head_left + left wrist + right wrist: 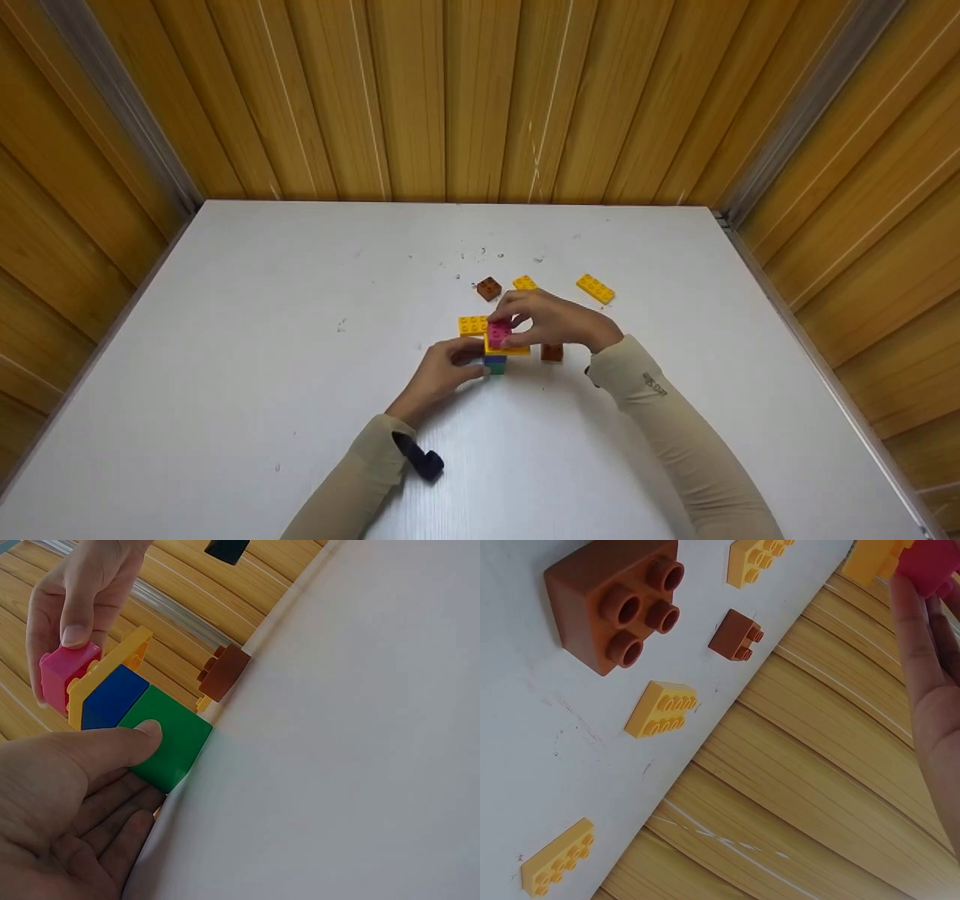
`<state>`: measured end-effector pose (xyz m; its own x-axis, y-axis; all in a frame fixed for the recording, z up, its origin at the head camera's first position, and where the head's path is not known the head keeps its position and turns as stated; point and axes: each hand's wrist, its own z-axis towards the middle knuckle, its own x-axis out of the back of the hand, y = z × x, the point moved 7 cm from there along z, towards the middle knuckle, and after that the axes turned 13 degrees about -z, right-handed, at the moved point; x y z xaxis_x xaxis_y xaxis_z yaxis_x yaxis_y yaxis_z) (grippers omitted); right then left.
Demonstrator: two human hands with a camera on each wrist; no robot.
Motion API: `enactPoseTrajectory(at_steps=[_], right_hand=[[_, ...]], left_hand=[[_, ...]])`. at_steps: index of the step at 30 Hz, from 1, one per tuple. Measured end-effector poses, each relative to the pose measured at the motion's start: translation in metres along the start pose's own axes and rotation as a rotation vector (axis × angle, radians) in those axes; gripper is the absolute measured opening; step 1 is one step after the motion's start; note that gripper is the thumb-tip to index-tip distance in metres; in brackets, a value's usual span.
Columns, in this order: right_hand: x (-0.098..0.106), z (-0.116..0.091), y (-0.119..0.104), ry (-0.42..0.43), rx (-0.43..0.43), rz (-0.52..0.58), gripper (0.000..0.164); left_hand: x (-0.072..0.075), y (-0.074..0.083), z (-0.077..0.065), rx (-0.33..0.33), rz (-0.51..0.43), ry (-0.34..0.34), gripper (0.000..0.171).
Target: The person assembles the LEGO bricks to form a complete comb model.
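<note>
A small stack stands on the table: a green brick [174, 736] at the bottom, a blue brick [116, 699] on it, and a yellow brick [517, 350] across the top, overhanging to the right. My left hand [441, 369] holds the stack low down, its thumb on the green face and its fingers round the far side. Above, my right hand [553, 319] pinches a pink brick [498, 334] between thumb and fingers, at the left part of the yellow brick. Yellow studs show beside the pink brick; whether it is fully seated I cannot tell.
Close to the stack's right is a brown brick [552, 352]. Another brown brick [489, 289] lies farther back. Yellow bricks lie behind the stack [471, 325], beyond my right hand [525, 282] and at back right [595, 289]. Wood-patterned walls [480, 97] enclose the white table [300, 300].
</note>
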<state>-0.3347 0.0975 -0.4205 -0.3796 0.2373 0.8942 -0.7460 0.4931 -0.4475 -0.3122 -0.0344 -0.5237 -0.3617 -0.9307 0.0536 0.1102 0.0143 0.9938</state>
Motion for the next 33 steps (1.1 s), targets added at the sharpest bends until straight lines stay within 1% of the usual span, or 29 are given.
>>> enactPoseTrajectory(at_steps=[2,3,6,9,10,13,14,16,21,25,29,33], right_hand=[[-0.001,0.001,0.000,0.000,0.005,0.007,0.035],[-0.001,0.001,0.000,0.001,0.009,0.013,0.035],[-0.001,0.002,-0.001,-0.002,0.015,0.026,0.033],[-0.001,0.002,-0.002,-0.006,0.021,0.039,0.031],[-0.002,0.002,-0.003,-0.008,0.023,0.041,0.030],[-0.003,0.003,-0.003,-0.013,0.028,0.046,0.028],[-0.003,0.003,-0.003,-0.016,0.025,0.044,0.028],[-0.003,0.003,-0.003,-0.020,0.016,0.045,0.028],[-0.003,0.003,-0.003,-0.034,-0.012,0.056,0.029],[-0.003,0.003,-0.002,-0.045,-0.031,0.058,0.030],[-0.004,0.004,-0.001,-0.050,-0.050,0.047,0.029],[-0.005,0.006,-0.001,-0.053,-0.070,0.041,0.028]], left_hand=[[-0.001,0.003,-0.001,-0.001,0.004,0.002,0.038],[-0.002,0.008,-0.003,-0.003,0.004,0.001,0.038],[-0.002,0.009,-0.003,0.003,0.009,0.002,0.038],[-0.002,0.016,-0.006,0.001,-0.001,-0.002,0.038],[-0.002,0.016,-0.006,0.002,-0.004,-0.003,0.038],[-0.005,0.031,-0.011,0.000,-0.015,-0.011,0.037],[-0.005,0.034,-0.012,0.002,-0.014,-0.013,0.037],[-0.005,0.028,-0.010,0.008,-0.002,-0.013,0.038],[-0.002,0.005,-0.001,0.006,0.016,-0.005,0.039],[-0.001,0.001,0.000,0.004,0.011,-0.007,0.039],[-0.001,0.001,0.000,0.018,0.009,-0.010,0.039],[-0.001,0.001,-0.001,0.015,0.016,-0.009,0.039]])
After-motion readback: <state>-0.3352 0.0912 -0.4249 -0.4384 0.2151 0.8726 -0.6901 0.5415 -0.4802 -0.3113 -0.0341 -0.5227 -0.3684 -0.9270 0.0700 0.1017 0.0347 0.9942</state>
